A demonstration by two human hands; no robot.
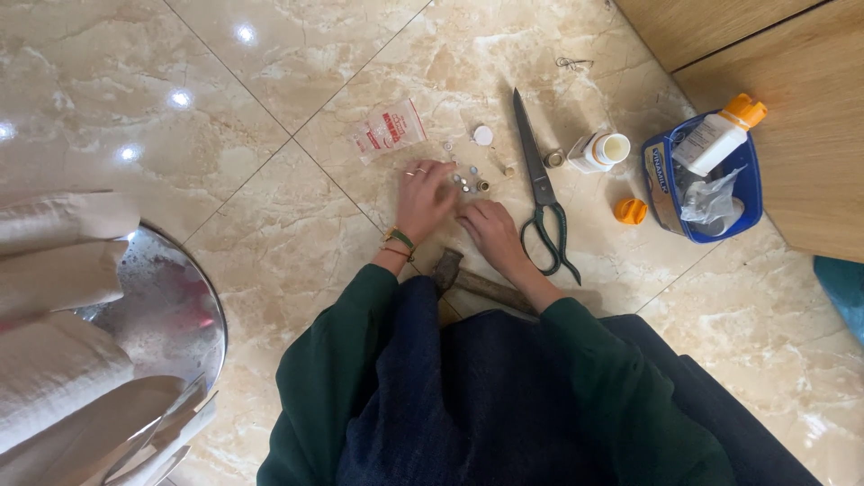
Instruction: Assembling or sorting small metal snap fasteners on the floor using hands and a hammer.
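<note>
Person sits on a marble tile floor (270, 117), both hands down over a scatter of small metal fittings (468, 183) — look like eyelets or snap parts, too small to tell.

Landmark = the big scissors (540, 189), lying w/ blades pointing away from the person, dark green handles toward the lap.

- Left hand (425, 200): well left of the scissors, palm down, fingers spread and loosely curled, tips at the near edge of the fittings. Can't tell if it has pinched one; nothing visibly held. Rings + wrist bands on it.
- Right hand (490, 229): just left of the scissor handles, fingers curled under, knuckles up. Can't tell whether anything sits inside the curl.
- Fittings lie just beyond the fingertips of both hands, left of the scissor blades. Left hand is nearer; the cluster spreads roughly toward the blades.
- Hammer (468, 279): left of and nearer than the scissor handles, under the right wrist, head by the left forearm, wooden handle running toward the right sleeve.

Elsewhere:
- small plastic packet (389, 130) far left of the blade tip
- white round cap (483, 135) left of the blade tip
- open white bottle (598, 151) on its side, right of the blades
- orange cap (631, 211) right of the handles
- blue tub (664, 180) w/ an orange-capped bottle in it, further right.
</note>
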